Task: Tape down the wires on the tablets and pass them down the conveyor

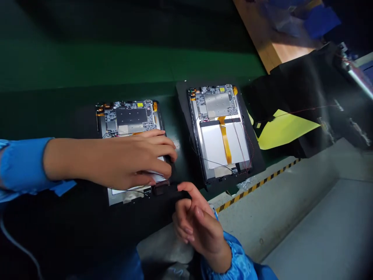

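My left hand (131, 159) lies palm down across the lower half of an opened tablet (131, 114). Its fingers stretch over the white battery to the tablet's right edge, and the thumb is near the bottom; the palm side is hidden. Just off that tablet's lower right corner is my right hand (199, 225), raised, with the index finger extended, the thumb apart and the other fingers curled. I see nothing in it. To the right lies a second opened tablet (225, 140), its circuit board, white battery, orange ribbon cable and thin wires exposed.
Both tablets rest on black mats over a green table (131, 64). Yellow paper (287, 130) and black sheeting (294, 85) lie at right. Black-and-yellow tape (259, 184) runs along a pale ledge. A wooden box (276, 50) stands at the upper right.
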Tool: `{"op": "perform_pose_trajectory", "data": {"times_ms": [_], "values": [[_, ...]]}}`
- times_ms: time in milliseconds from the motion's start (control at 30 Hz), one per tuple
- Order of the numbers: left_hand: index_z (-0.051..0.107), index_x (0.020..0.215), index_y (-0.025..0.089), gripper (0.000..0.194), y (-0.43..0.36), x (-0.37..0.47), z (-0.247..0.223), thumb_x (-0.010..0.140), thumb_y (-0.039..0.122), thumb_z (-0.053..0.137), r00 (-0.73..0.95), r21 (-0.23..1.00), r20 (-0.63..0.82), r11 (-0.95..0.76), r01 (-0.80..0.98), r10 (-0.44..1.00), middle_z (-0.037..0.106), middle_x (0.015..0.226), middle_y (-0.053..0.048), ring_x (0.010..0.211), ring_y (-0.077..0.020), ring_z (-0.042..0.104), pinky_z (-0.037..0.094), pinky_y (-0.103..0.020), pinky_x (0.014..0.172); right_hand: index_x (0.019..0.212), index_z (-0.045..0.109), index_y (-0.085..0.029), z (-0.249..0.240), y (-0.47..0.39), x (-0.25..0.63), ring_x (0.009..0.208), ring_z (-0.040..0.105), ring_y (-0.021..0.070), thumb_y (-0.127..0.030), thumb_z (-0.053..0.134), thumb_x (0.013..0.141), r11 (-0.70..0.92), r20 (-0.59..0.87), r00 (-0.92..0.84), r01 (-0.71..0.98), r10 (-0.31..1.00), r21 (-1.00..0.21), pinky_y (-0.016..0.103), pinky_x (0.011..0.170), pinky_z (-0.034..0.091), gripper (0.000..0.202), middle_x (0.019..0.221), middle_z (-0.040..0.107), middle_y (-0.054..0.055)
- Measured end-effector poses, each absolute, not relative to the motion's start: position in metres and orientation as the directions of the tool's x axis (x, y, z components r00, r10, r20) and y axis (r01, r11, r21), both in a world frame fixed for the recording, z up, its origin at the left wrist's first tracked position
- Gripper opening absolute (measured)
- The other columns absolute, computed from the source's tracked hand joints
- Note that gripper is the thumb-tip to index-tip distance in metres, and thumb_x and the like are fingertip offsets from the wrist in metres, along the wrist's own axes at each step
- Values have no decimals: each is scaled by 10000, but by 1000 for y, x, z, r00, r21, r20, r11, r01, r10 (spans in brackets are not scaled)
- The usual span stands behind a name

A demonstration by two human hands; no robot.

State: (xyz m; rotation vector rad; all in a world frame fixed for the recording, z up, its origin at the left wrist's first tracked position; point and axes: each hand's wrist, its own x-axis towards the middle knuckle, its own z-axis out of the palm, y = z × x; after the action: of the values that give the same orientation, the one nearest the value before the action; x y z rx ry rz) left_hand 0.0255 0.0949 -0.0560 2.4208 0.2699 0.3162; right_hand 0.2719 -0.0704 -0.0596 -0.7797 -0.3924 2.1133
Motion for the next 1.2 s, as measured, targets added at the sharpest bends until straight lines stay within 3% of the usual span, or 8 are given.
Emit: {"op": "perform_pose_trajectory", "data": {"times_ms": [167,400,500,567,733,933,1100,1200], "values": [[739,1089,333,218,95,30,-48,1002,137,703,953,684,77,-711,164,293,753,1278,-47,1420,-336,664,160,-765,1433,1290,653,-260,-63,-73,273,453,389,71,-610,820,1004,-593,-340,-492,-582,801,-556,205,462,341,482,795,675,-45],[731,991,320,190,86,30,-42,934,154,805,932,730,67,-655,198,357,774,1325,-14,1529,-322,599,6,-618,1497,1547,627,-289,-68,-90,292,654,615,152,-620,699,1098,-265,-204,-419,-92,885,-960,348,692,525,563,1362,808,157],[716,988,312,189,84,29,-44,970,124,725,942,712,74,-678,181,329,784,1344,-13,1509,-311,623,36,-616,1496,1649,582,-341,-73,-89,298,979,817,272,-543,798,1061,-14,-50,-468,81,882,-997,409,851,613,659,1564,751,179],[710,994,316,180,83,30,-43,987,136,713,938,709,43,-672,214,344,783,1361,-3,1525,-298,610,37,-594,1498,1681,558,-379,-75,-88,301,1252,806,343,-540,820,1050,54,6,-503,80,865,-995,420,903,631,702,1629,718,170],[670,1043,307,202,78,33,-41,1010,114,619,935,696,31,-680,233,353,760,1356,-41,1586,-277,538,-32,-609,1486,1632,602,-329,-75,-93,300,807,746,197,-554,767,1089,-217,-157,-504,-62,849,-974,381,808,611,610,1497,789,171],[680,1022,298,176,76,36,-41,1032,126,641,929,665,45,-705,248,368,779,1309,-59,1368,-287,681,57,-649,1479,1502,578,-280,-66,-78,290,619,573,98,-593,760,1084,-588,-254,-623,-414,740,-695,238,589,468,553,1357,831,178],[717,949,292,235,78,42,-41,977,62,678,928,663,66,-711,234,367,761,1218,-42,1229,-279,705,83,-690,1459,1472,558,-269,-61,-66,286,489,535,88,-835,734,992,-745,-353,-699,-389,622,-541,201,521,454,763,894,787,18],[711,906,289,230,82,45,-45,984,76,673,935,694,84,-693,195,346,746,1164,-29,1172,-270,699,55,-670,1455,1511,551,-264,-64,-69,285,453,491,80,-817,765,982,-757,-361,-697,-408,620,-511,192,505,442,794,795,720,-35]]}}
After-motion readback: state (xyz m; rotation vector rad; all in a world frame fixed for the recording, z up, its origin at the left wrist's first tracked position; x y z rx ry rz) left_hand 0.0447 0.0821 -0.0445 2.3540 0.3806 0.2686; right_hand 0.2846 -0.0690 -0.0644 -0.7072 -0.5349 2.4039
